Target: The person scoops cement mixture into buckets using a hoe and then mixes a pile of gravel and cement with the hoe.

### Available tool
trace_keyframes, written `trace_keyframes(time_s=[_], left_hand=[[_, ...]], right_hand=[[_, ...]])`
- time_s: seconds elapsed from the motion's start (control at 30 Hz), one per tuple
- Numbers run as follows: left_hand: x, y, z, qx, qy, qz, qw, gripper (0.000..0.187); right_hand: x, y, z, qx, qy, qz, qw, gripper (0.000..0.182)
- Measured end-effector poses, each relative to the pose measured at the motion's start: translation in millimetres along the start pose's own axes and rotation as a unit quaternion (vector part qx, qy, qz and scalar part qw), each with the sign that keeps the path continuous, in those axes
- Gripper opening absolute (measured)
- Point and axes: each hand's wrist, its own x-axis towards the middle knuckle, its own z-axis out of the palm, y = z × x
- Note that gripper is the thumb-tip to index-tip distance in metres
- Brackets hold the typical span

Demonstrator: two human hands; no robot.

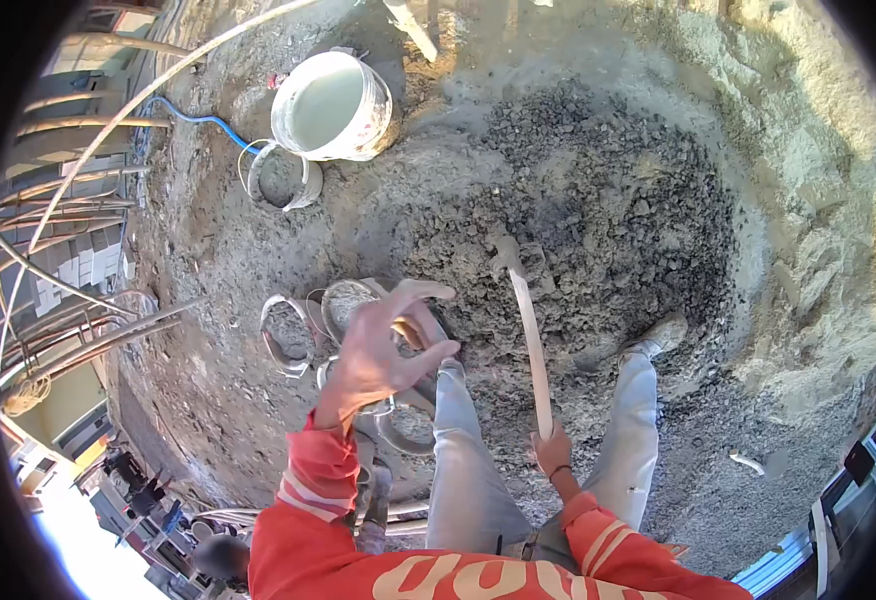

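Note:
My right hand [552, 450] is wrapped around the lower end of a hoe's wooden handle [532, 340]. The mortar-caked hoe head [505, 256] rests on a heap of dark, lumpy mortar mix [618, 225] between and beyond my feet. Raised in front of my left leg, my left hand [386, 345] holds nothing, its thumb and fingers curved and apart. Below it, partly hidden by the hand and arm, is a cluster of small buckets [283, 345], some with grey material inside.
A large white bucket [371, 125] of cloudy liquid stands at upper left, beside a smaller bucket [305, 192] and a blue hose [198, 117]. Pale sand [808, 200] banks up on the right. Bamboo poles [88, 180] line the left. Another person's legs [375, 500] show at lower left.

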Motion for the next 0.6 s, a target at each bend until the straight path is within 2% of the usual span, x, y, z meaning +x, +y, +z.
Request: trace_keyframes(time_s=[0.03, 0.07, 0.1, 0.13, 0.2, 0.23, 0.27, 0.3, 0.33, 0.4, 0.43, 0.53, 0.6], left_hand=[[-22, 47, -31, -0.087, 0.175, 0.082, 0.977, 0.048], [-60, 69, -65, -0.097, 0.313, 0.222, 0.918, 0.047], [-113, 83, -106, -0.082, 0.416, 0.364, 0.83, 0.047], [-159, 88, -129, -0.04, 0.502, 0.439, 0.744, 0.046], [-248, 74, -131, -0.019, 0.537, 0.429, 0.727, 0.045], [-282, 54, -112, -0.076, 0.491, 0.373, 0.784, 0.046], [-305, 32, -87, -0.147, 0.428, 0.272, 0.849, 0.046], [-330, 12, -58, -0.218, 0.349, 0.129, 0.902, 0.046], [-351, -7, -34, -0.289, 0.269, -0.006, 0.919, 0.047], [-387, -53, 5, -0.397, 0.14, -0.207, 0.883, 0.049], [-404, -78, 23, -0.425, 0.089, -0.277, 0.857, 0.05], [-446, -146, 55, -0.433, 0.038, -0.384, 0.815, 0.054], [-478, -201, 58, -0.455, 0.021, -0.392, 0.799, 0.054]], right_hand=[[-1, 4, -7, -0.006, -0.002, -0.015, 1.0, 0.044], [6, -3, -26, 0.02, -0.047, 0.02, 0.998, 0.048], [-10, -25, -41, 0.057, -0.098, 0.063, 0.992, 0.053], [-6, -17, -38, 0.021, -0.07, 0.037, 0.997, 0.051], [-4, -24, -36, -0.032, -0.026, 0.011, 0.999, 0.05], [-1, -35, -47, -0.052, -0.01, 0.011, 0.999, 0.05], [7, -30, -45, -0.051, -0.005, -0.001, 0.999, 0.052], [12, -25, -42, -0.052, -0.002, -0.014, 0.999, 0.054], [12, -25, -43, -0.05, -0.007, -0.012, 0.999, 0.054], [16, -25, -48, -0.051, -0.014, -0.031, 0.998, 0.054], [13, -29, -49, -0.055, -0.002, -0.016, 0.998, 0.043], [14, -26, -44, -0.08, -0.009, -0.016, 0.997, 0.04], [20, -26, -37, -0.098, -0.021, -0.004, 0.995, 0.039]])
